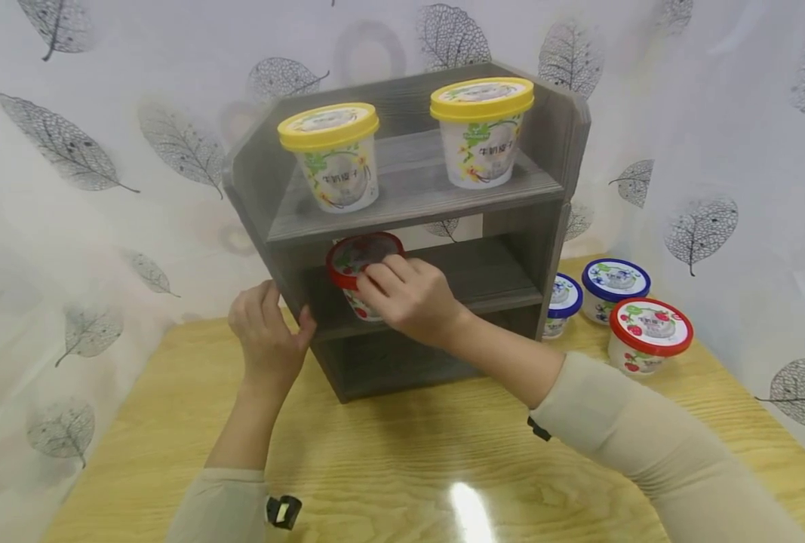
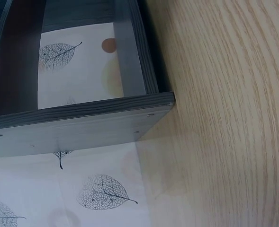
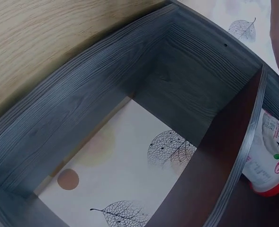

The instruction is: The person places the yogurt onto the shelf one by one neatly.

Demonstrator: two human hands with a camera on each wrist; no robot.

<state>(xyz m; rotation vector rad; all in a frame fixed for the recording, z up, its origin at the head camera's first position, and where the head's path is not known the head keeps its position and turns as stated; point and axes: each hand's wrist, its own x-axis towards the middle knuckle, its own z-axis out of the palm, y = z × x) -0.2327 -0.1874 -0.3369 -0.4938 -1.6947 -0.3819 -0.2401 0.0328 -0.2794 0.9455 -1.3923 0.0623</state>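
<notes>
A grey wooden shelf (image 1: 416, 219) stands on the table. On its middle level, at the left, is a red-lidded cup (image 1: 364, 260), also in the right wrist view as a cup (image 3: 267, 156) with strawberries printed on it. My right hand (image 1: 412, 298) grips that cup by its lid, fingers curled at the front rim. My left hand (image 1: 269, 332) rests against the shelf's left side panel, its thumb at the front edge. Two yellow-lidded cups, one left (image 1: 334, 162) and one right (image 1: 483, 136), stand on the top level.
Right of the shelf, on the wooden table (image 1: 402, 460), stand two blue-lidded cups (image 1: 560, 302) (image 1: 612, 286) and a red-lidded cup (image 1: 649, 332). A leaf-patterned sheet (image 1: 103, 226) hangs behind and beside the table.
</notes>
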